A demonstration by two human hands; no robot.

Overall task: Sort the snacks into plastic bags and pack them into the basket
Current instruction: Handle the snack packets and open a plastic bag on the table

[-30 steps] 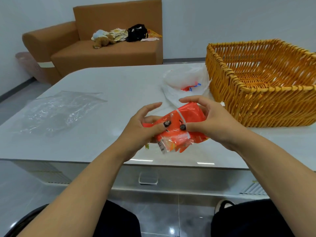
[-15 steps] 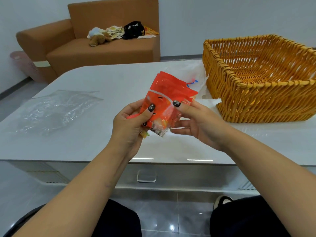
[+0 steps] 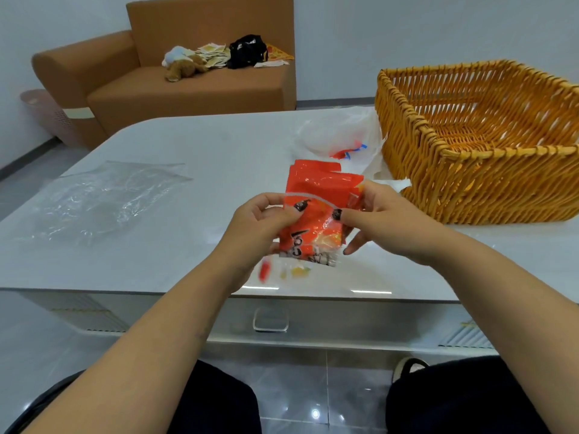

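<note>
From where I sit I see both hands up over the near edge of the table [image 3: 188, 158], sharing one stack of orange snack packets [image 3: 316, 208]. The left hand [image 3: 260, 227] pinches the stack's left side, thumb on the front face and fingers curled behind; the right hand [image 3: 385, 220] pinches the right side the same way, with its lower fingers loosely spread underneath. The stack stands roughly upright, clear of the table, and the packets look fanned at the top, so I judge the hold on the rear ones to be the weak point: if either thumb eases, a packet could slide out and drop off the near edge to the floor. The glossy film makes that likelier (it looks slippery). The clear plastic bag [image 3: 103, 195] lies flat and unopened well to the left, so getting the packets in will probably need one hand freed to open its mouth, and that handover is where I would expect a spill. A white plastic bag [image 3: 341, 136] with something red and blue inside sits just beside the wicker basket [image 3: 470, 183], which looks empty from here. A misjudged reach could sweep that bag aside. Something small and blurred shows below the stack; I cannot tell what it is.
</note>
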